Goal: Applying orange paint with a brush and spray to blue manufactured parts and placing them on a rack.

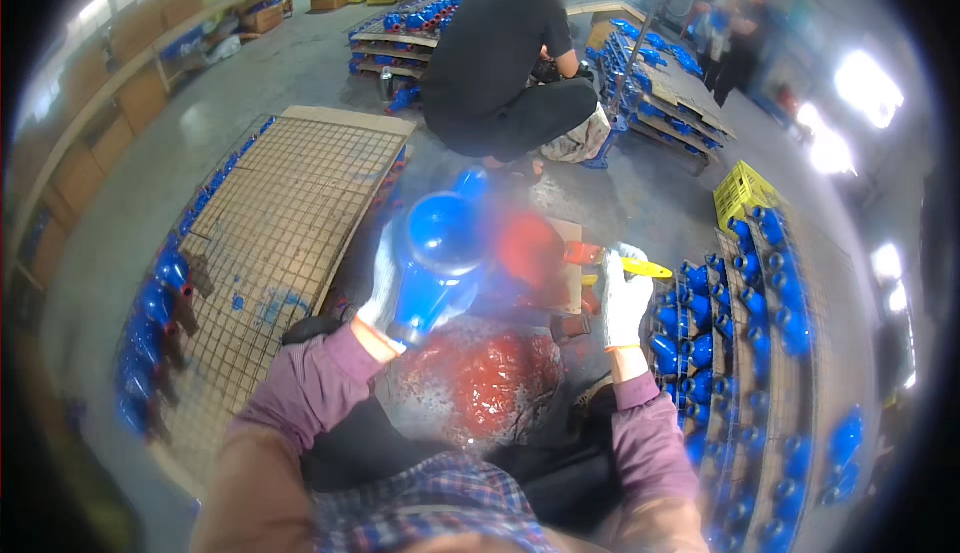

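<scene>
My left hand (380, 288), in a white glove, is closed around a glossy blue metal casting (430, 298) with a round, cup-like opening at its top. My right hand (626, 303), also gloved, grips a paintbrush (647, 268) with a yellow handle. The brush's red-smeared end points left toward the casting. Between brush and casting is a blurred red patch (525, 253); I cannot tell what it is or whether the bristles touch the casting. Below both hands, wet red paint (490, 378) covers a shallow surface between my knees.
On the left lies a wire-mesh rack (290, 193) edged with blue castings (155, 303). At right stand tiered racks of blue castings (700, 348) and a yellow crate (745, 193). A person in black (495, 63) squats ahead, near more stacked racks (670, 83).
</scene>
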`<state>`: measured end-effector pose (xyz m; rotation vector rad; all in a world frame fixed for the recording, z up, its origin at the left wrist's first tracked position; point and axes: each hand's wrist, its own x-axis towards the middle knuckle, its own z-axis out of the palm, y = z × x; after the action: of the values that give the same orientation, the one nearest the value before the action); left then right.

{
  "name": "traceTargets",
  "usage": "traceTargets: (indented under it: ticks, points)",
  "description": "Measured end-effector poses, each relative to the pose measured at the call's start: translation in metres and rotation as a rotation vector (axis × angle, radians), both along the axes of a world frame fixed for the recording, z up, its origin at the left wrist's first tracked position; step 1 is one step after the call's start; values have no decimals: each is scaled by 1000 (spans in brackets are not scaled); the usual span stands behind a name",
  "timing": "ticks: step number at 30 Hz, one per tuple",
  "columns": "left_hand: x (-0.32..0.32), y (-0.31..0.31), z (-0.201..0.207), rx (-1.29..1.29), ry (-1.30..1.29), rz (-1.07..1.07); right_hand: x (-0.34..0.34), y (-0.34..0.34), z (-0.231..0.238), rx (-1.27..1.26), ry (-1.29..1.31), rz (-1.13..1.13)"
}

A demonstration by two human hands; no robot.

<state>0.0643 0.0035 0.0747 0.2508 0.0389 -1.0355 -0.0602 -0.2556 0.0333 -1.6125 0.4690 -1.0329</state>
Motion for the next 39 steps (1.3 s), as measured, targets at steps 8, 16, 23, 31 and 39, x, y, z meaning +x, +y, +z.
traceTargets:
  ticks: [8, 16, 23, 31, 39]
  points:
    - [4, 14, -18, -83, 64, -90, 26, -6, -21, 220, 42, 42]
    - [3, 19, -20, -18, 51, -78, 26, -7, -32, 183, 82, 34]
    - [1, 24, -8, -20, 209, 4, 10, -13, -45, 201, 102, -14]
    - [8, 35, -7, 73, -53, 132, 9, -20, -53, 155, 58, -40]
    - [14, 57, -34, -231, -163, -67, 27, -19, -86, 81, 212, -92]
